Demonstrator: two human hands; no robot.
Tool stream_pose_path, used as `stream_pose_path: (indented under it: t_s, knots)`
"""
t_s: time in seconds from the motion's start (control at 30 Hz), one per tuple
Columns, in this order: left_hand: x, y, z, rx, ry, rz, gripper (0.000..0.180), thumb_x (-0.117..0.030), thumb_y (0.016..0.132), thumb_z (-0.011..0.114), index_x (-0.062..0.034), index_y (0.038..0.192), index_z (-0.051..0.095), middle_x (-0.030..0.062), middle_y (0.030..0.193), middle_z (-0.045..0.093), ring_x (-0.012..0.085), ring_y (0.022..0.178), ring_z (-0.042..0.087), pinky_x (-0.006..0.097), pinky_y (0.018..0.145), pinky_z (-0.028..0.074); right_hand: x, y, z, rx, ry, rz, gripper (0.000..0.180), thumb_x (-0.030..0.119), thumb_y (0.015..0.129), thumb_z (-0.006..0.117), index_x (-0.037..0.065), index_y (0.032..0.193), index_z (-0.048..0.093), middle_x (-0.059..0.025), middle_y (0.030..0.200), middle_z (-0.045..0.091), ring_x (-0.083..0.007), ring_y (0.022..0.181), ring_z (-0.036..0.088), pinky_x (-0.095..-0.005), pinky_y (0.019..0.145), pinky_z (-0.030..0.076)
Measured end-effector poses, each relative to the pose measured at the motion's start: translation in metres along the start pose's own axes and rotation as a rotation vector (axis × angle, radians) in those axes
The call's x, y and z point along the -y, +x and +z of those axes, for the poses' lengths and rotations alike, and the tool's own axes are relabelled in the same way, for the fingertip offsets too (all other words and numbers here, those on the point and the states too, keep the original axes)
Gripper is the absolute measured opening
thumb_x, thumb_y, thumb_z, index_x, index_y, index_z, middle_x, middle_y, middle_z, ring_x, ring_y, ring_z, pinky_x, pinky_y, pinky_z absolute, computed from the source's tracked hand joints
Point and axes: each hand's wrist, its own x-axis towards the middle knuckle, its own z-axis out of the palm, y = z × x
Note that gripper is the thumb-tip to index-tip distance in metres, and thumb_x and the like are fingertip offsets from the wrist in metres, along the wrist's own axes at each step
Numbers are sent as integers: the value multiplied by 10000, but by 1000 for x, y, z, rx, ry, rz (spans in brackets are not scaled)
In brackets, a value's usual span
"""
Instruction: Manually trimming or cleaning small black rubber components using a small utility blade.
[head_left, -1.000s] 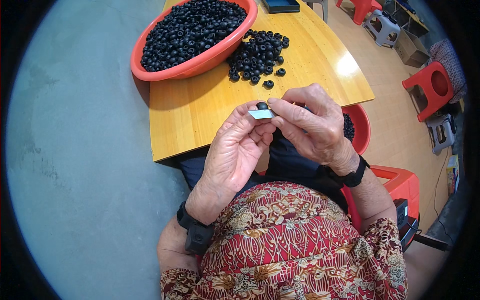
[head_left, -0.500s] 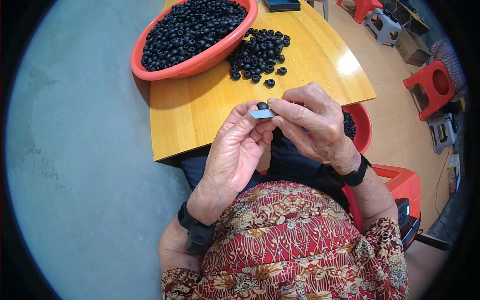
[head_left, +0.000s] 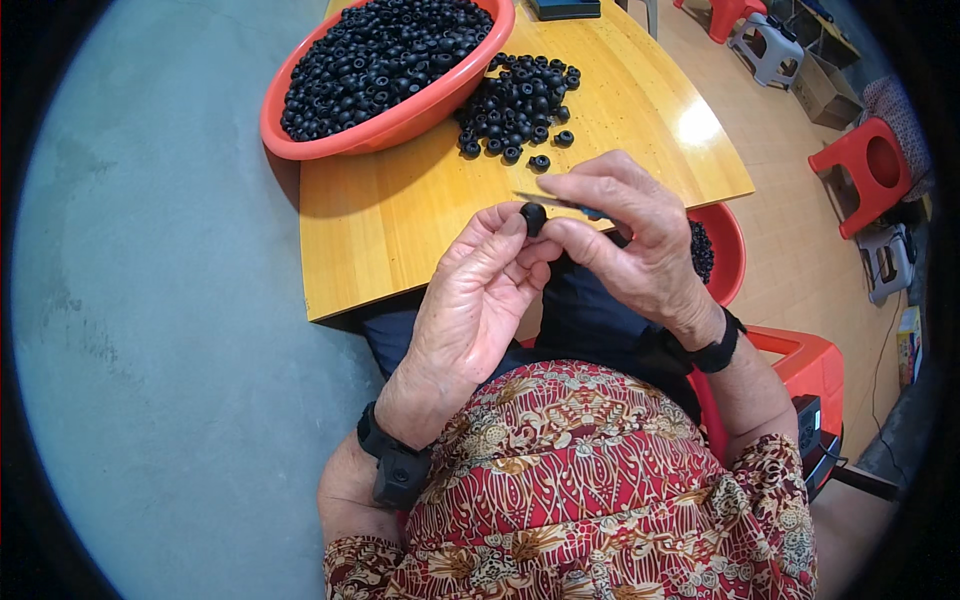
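Between thumb and fingers, my left hand (head_left: 480, 275) pinches a small round black part (head_left: 533, 218), which looks like rubber or plastic. My right hand (head_left: 635, 235) is closed on a knife (head_left: 548, 199) with a thin blade; its handle is mostly hidden by the fingers. The blade points left, just above and apart from the black part. My right thumb reaches to the black part's right side. Beyond my hands, a loose pile of similar black parts (head_left: 515, 105) lies on the yellow wooden table (head_left: 400, 230).
A large red basin (head_left: 400, 130) heaped with black parts sits at the table's far left. Below the table's right edge stands another red basin (head_left: 735, 255) with small black pieces. Red stools (head_left: 868, 175), grey step stools (head_left: 768, 55) and a cardboard box (head_left: 825, 92) are on the floor at right.
The blade has lifted off the black part and turned from flat-facing to edge-on. My right hand has shifted slightly up, and the black part now shows whole in my left fingers.
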Motion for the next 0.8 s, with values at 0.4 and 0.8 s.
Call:
stream_pose_path:
  t_s: [0.4, 0.8]
  knots:
    - [1, 0, -2, 18, 16, 24, 271, -40, 887, 623, -55, 1141, 531, 45, 1028, 605, 126, 932, 599, 285, 870, 492, 2, -2, 3, 31, -152, -209, 249, 21, 710, 743, 35, 950, 677, -95, 820, 605, -246, 732, 599, -331, 630, 497]
    - [-2, 2, 1, 8, 24, 42, 152, -72, 923, 598, -52, 1072, 576, 53, 1033, 625, 122, 941, 598, 258, 872, 476, 1, -1, -1, 68, -169, -194, 274, 58, 744, 726, 45, 1015, 691, -103, 840, 607, -242, 737, 600, -330, 633, 497]
